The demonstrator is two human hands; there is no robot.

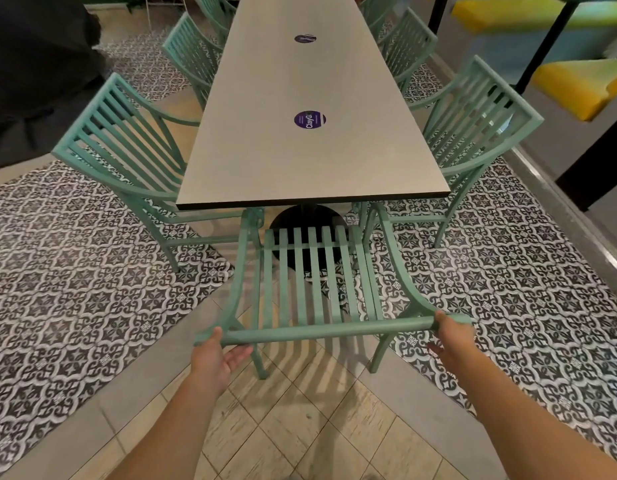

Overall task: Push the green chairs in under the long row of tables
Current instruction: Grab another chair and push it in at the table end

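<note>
Both hands, left and right, grip the end chair, its seat only partly under the worktop; side chairs stand out.

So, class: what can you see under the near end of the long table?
Under the long table stands its black round pedestal base on patterned floor tiles. The front of the end chair sits just at the edge. Further back, the tabletop covers everything.
</note>
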